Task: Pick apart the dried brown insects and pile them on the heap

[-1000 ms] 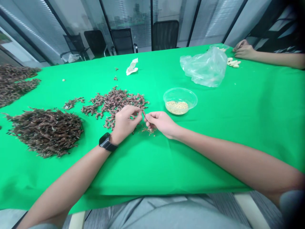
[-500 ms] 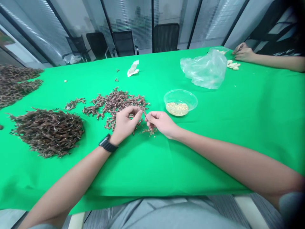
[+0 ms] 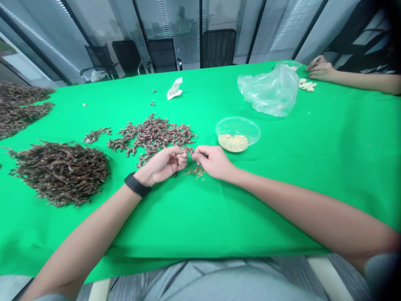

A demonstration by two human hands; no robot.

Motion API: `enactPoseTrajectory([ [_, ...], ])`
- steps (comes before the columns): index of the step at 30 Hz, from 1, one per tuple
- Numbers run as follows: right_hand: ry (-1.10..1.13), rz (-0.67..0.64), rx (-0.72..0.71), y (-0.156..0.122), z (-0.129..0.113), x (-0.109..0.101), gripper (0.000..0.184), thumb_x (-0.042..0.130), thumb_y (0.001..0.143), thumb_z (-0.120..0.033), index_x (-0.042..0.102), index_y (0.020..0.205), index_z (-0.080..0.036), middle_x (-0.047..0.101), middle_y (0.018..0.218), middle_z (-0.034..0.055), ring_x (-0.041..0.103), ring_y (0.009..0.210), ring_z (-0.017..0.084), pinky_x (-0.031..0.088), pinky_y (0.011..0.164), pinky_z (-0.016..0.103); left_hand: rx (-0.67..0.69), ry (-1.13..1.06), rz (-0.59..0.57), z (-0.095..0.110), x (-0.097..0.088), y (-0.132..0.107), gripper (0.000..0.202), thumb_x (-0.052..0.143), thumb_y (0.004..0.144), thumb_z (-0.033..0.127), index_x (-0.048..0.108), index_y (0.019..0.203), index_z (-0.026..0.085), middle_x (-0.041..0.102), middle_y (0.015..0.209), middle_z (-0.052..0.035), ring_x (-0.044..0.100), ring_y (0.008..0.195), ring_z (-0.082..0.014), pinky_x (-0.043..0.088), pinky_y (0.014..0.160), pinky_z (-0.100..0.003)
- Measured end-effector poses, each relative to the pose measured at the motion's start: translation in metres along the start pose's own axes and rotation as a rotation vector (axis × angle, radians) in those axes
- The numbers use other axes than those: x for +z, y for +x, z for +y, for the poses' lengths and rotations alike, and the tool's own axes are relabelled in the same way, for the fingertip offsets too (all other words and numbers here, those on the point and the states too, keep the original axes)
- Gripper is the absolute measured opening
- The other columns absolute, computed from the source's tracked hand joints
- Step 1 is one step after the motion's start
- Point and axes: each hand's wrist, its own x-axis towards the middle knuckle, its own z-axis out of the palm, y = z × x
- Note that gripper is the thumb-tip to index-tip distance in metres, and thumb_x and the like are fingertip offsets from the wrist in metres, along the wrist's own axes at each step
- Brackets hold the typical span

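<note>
1. Two hands work over one green table (image 3: 282,188), which fills the middle of the frame.
2. We locate the dark heap (image 3: 61,171) at centre left, well apart from both hands.
3. We locate the reddish spread (image 3: 153,133) just above the left hand (image 3: 163,165), close to its fingertips.
4. We locate the clear bowl (image 3: 237,119), holding pale grains, up and to the right of the right hand (image 3: 213,161). It is near the hand but not touching it.
5. We read the left hand as palm-up with its fingers curled into a narrow pinch. The right hand is knuckles-up and pinched the same way. The two sets of fingertips meet at frame centre.
6. We place the brown pod (image 3: 190,151) between the two pinches. Its long axis runs roughly left to right, with one end in each grip as far as we can tell, so neither hand is nearer.
7. We note the loose seeds (image 3: 196,171) on the cloth directly below the pod, just beside the right hand.
</note>
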Motion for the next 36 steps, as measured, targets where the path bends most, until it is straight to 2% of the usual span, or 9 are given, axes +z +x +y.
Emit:
enactPoseTrajectory([
  [3,-0.032,0.002,-0.004,0.000,0.000,-0.001,0.030,0.057,0.094,-0.029,0.058,0.065,-0.019,0.057,0.057,-0.0028,0.045,0.055,0.012,0.032,0.060,0.028,-0.032,-0.021,-0.033,0.002,-0.001,-0.001,0.016,0.068,0.081,0.015,0.060,0.067,0.015,0.055,0.066,-0.0040,0.047,0.057,-0.0096,0.048,0.057,-0.026],
  [9,-0.054,0.006,-0.006,0.000,0.001,-0.001,0.028,0.056,0.094,-0.030,0.060,0.068,-0.019,0.056,0.058,-0.0024,0.044,0.056,0.012,0.030,0.059,0.028,-0.076,-0.105,-0.022,0.001,-0.002,0.000,0.015,0.068,0.082,0.015,0.062,0.068,0.015,0.052,0.067,-0.0042,0.047,0.058,-0.0096,0.047,0.053,-0.023],
  [15,-0.036,-0.005,-0.008,-0.001,-0.001,-0.001,0.028,0.055,0.092,-0.028,0.057,0.065,-0.019,0.054,0.057,-0.0024,0.044,0.058,0.013,0.029,0.059,0.028,-0.052,-0.022,-0.043,0.002,-0.002,-0.001,0.016,0.069,0.079,0.014,0.058,0.067,0.016,0.050,0.066,-0.0027,0.045,0.056,-0.0092,0.047,0.055,-0.025],
  [18,-0.017,0.006,0.001,-0.002,-0.001,0.000,0.029,0.055,0.091,-0.027,0.056,0.063,-0.019,0.054,0.056,-0.0023,0.044,0.058,0.013,0.030,0.059,0.027,-0.017,0.022,-0.035,0.002,-0.002,-0.001,0.013,0.071,0.078,0.015,0.061,0.069,0.015,0.052,0.067,-0.0027,0.045,0.057,-0.0089,0.046,0.056,-0.025],
  [20,0.028,0.005,0.035,-0.002,-0.001,0.003,0.028,0.056,0.089,-0.026,0.056,0.062,-0.019,0.057,0.057,-0.0018,0.046,0.056,0.012,0.032,0.058,0.027,0.063,0.102,-0.021,0.000,-0.001,0.000,0.011,0.073,0.075,0.017,0.064,0.070,0.015,0.054,0.068,-0.0019,0.046,0.058,-0.0083,0.046,0.058,-0.024],
  [23,0.174,-0.012,0.149,-0.002,-0.001,0.007,0.025,0.056,0.089,-0.028,0.060,0.065,-0.019,0.060,0.058,-0.0011,0.049,0.052,0.012,0.035,0.054,0.026,0.257,0.294,0.023,-0.004,0.001,0.002,0.012,0.076,0.073,0.021,0.065,0.072,0.015,0.058,0.069,-0.0004,0.048,0.059,-0.0082,0.043,0.059,-0.023],
  [29,0.534,-0.041,0.358,-0.004,-0.006,0.013,0.032,0.070,0.084,-0.043,0.060,0.066,-0.019,0.056,0.055,-0.0028,0.047,0.047,0.010,0.037,0.048,0.024,0.615,0.718,0.167,-0.012,0.005,0.001,0.015,0.069,0.083,0.032,0.065,0.080,0.017,0.060,0.068,0.0002,0.051,0.060,-0.0117,0.039,0.057,-0.025],
  [33,0.687,-0.065,0.416,-0.006,-0.010,0.012,0.035,0.076,0.080,-0.045,0.060,0.066,-0.018,0.054,0.055,-0.0034,0.046,0.047,0.009,0.039,0.050,0.024,0.841,1.057,0.276,-0.015,0.004,-0.002,0.007,0.063,0.087,0.024,0.065,0.085,0.019,0.065,0.076,-0.0014,0.056,0.068,-0.0141,0.043,0.065,-0.026],
  [36,0.781,-0.093,0.469,-0.006,-0.012,0.012,0.033,0.079,0.078,-0.043,0.061,0.067,-0.017,0.055,0.057,-0.0030,0.047,0.049,0.009,0.038,0.051,0.024,1.027,1.299,0.288,-0.016,0.000,-0.002,0.004,0.061,0.088,0.019,0.065,0.088,0.019,0.067,0.082,-0.0024,0.058,0.074,-0.0146,0.046,0.072,-0.027],
])
